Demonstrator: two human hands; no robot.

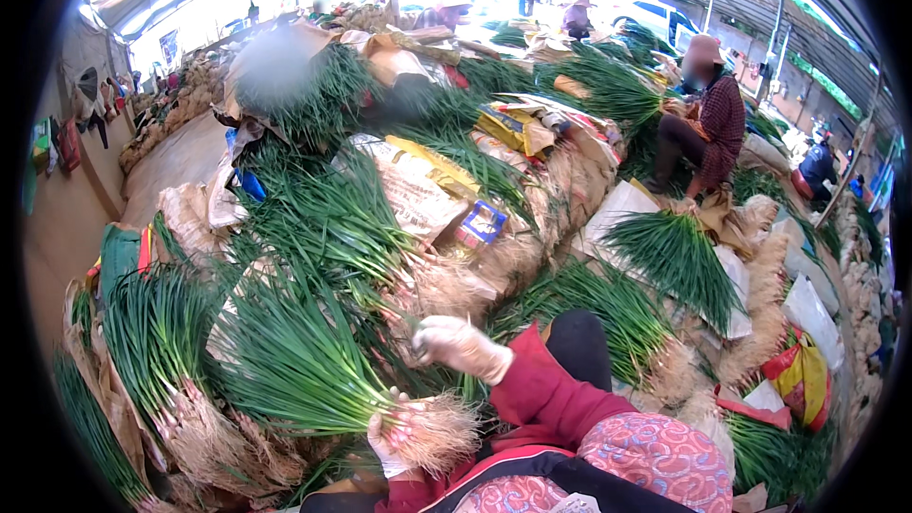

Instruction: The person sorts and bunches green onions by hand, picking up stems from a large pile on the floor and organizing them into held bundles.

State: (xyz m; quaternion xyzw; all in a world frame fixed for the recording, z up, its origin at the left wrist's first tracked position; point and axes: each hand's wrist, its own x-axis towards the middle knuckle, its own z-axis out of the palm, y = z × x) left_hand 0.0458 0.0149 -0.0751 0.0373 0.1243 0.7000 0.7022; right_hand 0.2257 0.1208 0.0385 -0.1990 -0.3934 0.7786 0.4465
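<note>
My left hand (388, 448), in a pale glove, is wrapped round a thick bunch of green onions (313, 361) just above its roots. The long green leaves fan out to the upper left, and the tangled beige roots (432, 432) hang to the right of the hand. My right hand (463, 347), also gloved, is raised above the roots, apart from the bunch. Its fingers are curled together; whatever may be between them is too small to name.
More green onions (142, 332) lie at my left, with another root-edged pile (617, 323) at my right. Printed sacks (418, 190) cover the heap ahead. A person in a checked shirt (722, 123) sits at the right, holding a bunch (679, 252). A red and yellow bag (803, 380) lies nearby.
</note>
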